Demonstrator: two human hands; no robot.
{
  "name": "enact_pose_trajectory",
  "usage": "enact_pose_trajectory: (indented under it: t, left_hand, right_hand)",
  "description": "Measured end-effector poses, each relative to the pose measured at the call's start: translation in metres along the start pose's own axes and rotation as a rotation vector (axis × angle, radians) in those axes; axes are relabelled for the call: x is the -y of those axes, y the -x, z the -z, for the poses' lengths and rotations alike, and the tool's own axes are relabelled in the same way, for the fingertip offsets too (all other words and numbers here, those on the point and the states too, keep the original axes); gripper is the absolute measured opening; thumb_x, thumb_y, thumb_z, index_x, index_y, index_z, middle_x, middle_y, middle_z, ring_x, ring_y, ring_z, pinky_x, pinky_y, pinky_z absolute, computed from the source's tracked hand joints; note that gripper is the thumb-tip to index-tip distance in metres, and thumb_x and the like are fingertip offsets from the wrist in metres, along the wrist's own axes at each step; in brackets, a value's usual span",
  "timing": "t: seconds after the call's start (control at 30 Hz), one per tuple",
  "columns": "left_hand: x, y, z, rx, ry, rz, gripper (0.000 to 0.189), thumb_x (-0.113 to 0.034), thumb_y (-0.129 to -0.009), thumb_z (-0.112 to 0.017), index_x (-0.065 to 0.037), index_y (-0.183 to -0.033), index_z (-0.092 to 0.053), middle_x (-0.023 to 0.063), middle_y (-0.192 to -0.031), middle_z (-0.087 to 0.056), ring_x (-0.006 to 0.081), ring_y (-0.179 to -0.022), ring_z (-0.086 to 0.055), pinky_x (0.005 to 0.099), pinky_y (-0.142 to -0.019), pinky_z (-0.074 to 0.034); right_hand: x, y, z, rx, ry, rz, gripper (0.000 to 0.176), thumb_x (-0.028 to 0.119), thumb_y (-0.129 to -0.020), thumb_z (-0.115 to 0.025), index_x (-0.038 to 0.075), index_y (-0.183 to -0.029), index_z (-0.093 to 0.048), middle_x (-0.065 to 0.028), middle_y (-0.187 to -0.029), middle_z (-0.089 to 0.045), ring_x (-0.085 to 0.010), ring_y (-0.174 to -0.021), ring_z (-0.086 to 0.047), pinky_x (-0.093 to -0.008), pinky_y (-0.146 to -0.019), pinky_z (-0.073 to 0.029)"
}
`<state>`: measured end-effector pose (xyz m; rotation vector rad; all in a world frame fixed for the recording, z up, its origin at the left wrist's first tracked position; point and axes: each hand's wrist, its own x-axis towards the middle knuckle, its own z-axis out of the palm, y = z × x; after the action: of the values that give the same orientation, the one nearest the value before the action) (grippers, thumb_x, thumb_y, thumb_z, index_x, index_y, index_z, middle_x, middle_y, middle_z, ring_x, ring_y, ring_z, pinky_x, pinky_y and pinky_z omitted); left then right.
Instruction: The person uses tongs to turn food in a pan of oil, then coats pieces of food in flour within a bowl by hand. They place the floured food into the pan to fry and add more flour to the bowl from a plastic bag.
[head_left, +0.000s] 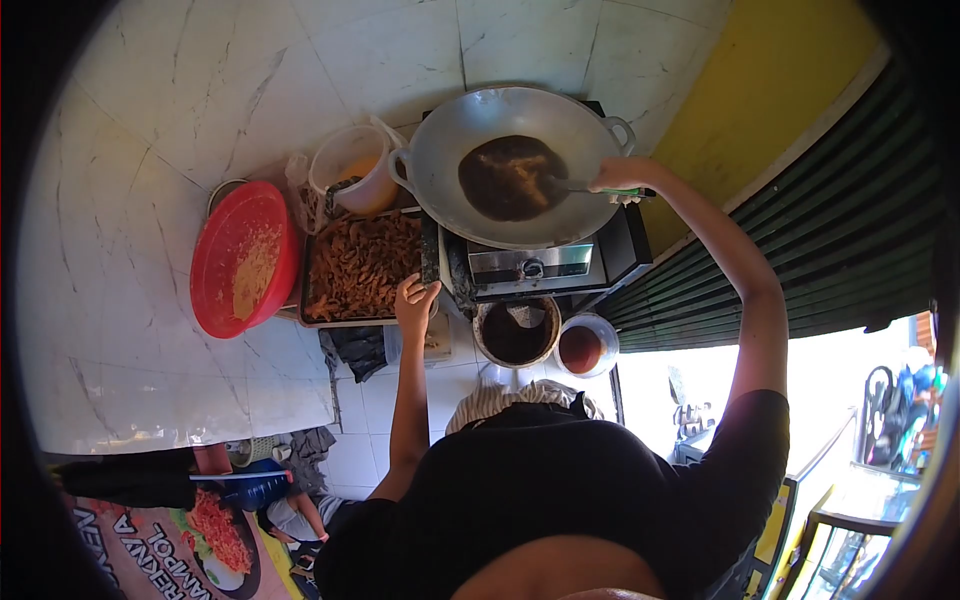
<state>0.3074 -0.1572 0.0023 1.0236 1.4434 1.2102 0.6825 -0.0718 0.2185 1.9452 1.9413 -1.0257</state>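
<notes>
My right hand point(622, 176) is closed round the green and black handle of a metal spatula point(575, 186). The spatula's blade dips into dark liquid point(512, 178) in a large metal wok point(440, 130) on a stove point(530, 262). Pale foamy streaks show in the liquid. My left hand point(415, 298) is beside the right edge of a tray of brown fried pieces point(360, 265), near the stove's left side; its fingers are slightly bent and apart, with nothing visible in them.
A red basin point(215, 270) with pale crumbs and a white bucket point(372, 185) with orange content stand left of the wok. A dark-filled pot point(515, 332) and a tub of reddish liquid point(581, 350) sit below the stove. Another person point(298, 518) is at lower left.
</notes>
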Motion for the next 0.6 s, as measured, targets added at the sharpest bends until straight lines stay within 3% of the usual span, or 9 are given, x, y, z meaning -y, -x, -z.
enact_pose_trajectory:
  t: [0.17,0.23,0.37,0.43,0.53,0.6]
  left_hand:
    - [0.000,0.001,0.000,0.002,-0.019,-0.031,0.059,-0.029,-0.061,-0.075,-0.001,-0.106,-0.048,0.0172,-0.099,-0.052,0.0248,-0.088,-0.055,0.0294,-0.073,-0.044]
    - [0.000,0.000,0.001,0.009,-0.025,-0.032,0.059,-0.029,-0.061,-0.075,-0.001,-0.106,-0.047,0.0174,-0.099,-0.052,0.0251,-0.088,-0.054,0.0297,-0.073,-0.044]
    - [-0.003,0.002,0.000,0.004,-0.037,-0.015,0.060,-0.030,-0.061,-0.074,-0.002,-0.107,-0.047,0.0180,-0.100,-0.051,0.0260,-0.090,-0.054,0.0314,-0.074,-0.044]
    - [-0.002,0.001,0.000,0.000,-0.028,-0.010,0.060,-0.030,-0.061,-0.074,-0.002,-0.107,-0.047,0.0182,-0.100,-0.051,0.0263,-0.091,-0.054,0.0319,-0.074,-0.045]
    - [0.003,-0.001,0.001,0.000,-0.024,-0.008,0.060,-0.030,-0.061,-0.075,-0.001,-0.107,-0.047,0.0182,-0.100,-0.051,0.0266,-0.091,-0.054,0.0321,-0.075,-0.044]
    - [0.002,0.000,0.000,0.001,-0.012,-0.014,0.060,-0.030,-0.061,-0.074,-0.002,-0.107,-0.047,0.0184,-0.100,-0.051,0.0269,-0.091,-0.054,0.0320,-0.075,-0.045]
  right_hand:
    - [0.008,0.012,-0.001,-0.036,0.078,-0.038,0.040,0.036,-0.073,-0.050,-0.003,-0.071,-0.059,-0.0120,-0.061,-0.058,-0.0190,-0.043,-0.053,-0.0313,-0.038,-0.043]
    - [0.004,0.003,-0.009,-0.097,0.211,0.050,0.043,0.039,-0.071,-0.051,-0.003,-0.072,-0.059,-0.0124,-0.060,-0.057,-0.0223,-0.048,-0.054,-0.0362,-0.046,-0.043]
    - [0.008,-0.006,-0.029,-0.128,0.191,0.105,0.043,0.037,-0.069,-0.054,-0.006,-0.071,-0.058,-0.0157,-0.058,-0.056,-0.0278,-0.053,-0.056,-0.0364,-0.053,-0.045]
    - [0.019,0.003,-0.036,-0.183,0.298,0.213,0.041,0.035,-0.070,-0.053,-0.004,-0.077,-0.058,-0.0185,-0.069,-0.058,-0.0309,-0.065,-0.058,-0.0384,-0.059,-0.045]
    - [0.014,-0.017,-0.051,-0.195,0.422,0.189,0.039,0.034,-0.072,-0.052,-0.001,-0.088,-0.057,-0.0199,-0.078,-0.059,-0.0330,-0.075,-0.057,-0.0405,-0.065,-0.045]
    - [0.009,-0.021,-0.056,-0.248,0.454,0.252,0.040,0.033,-0.072,-0.052,-0.001,-0.093,-0.055,-0.0198,-0.078,-0.058,-0.0335,-0.075,-0.057,-0.0412,-0.066,-0.045]
